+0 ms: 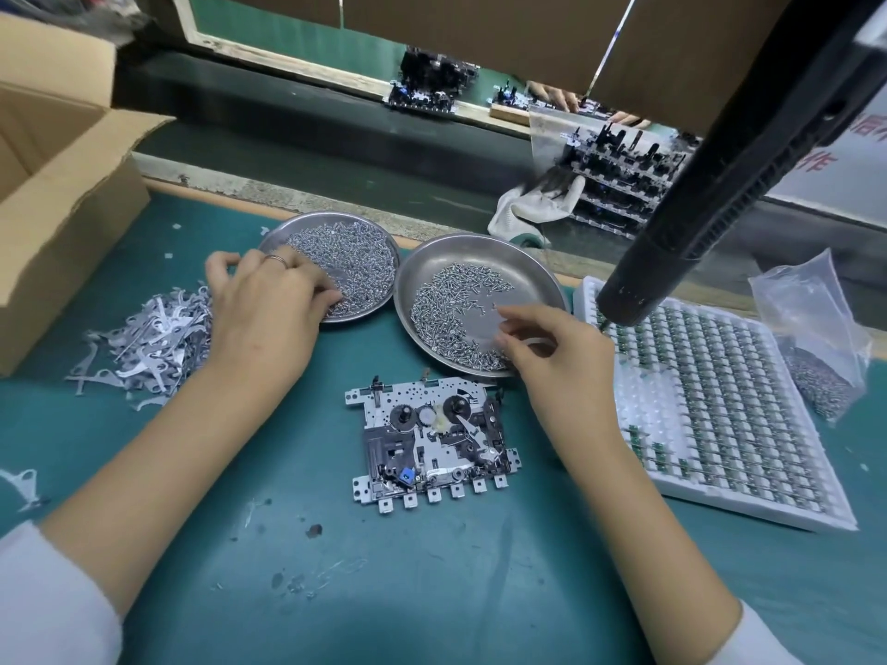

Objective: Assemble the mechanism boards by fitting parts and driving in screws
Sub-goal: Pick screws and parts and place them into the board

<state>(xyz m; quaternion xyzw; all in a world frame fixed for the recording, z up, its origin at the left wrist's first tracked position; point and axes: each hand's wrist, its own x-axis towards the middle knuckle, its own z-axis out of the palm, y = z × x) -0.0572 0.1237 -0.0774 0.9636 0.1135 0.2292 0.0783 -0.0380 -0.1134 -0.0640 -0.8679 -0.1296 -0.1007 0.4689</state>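
A metal mechanism board (432,446) with black gears and a small blue part lies flat on the green mat between my forearms. My left hand (269,304) reaches into the left steel dish (379,252) of small screws, fingertips curled down among them. My right hand (552,357) hovers over the right steel dish (480,252) of screws, thumb and forefinger pinched together; whether a screw sits between them is too small to tell. A black electric screwdriver (710,223) hangs at the right, above the white tray.
A pile of grey stamped metal levers (149,338) lies left of the dishes, beside an open cardboard box (62,194). A white tray (835,515) of small parts sits at right, with a plastic bag of screws (816,348). A white glove (537,208) and stacked boards (619,180) lie beyond.
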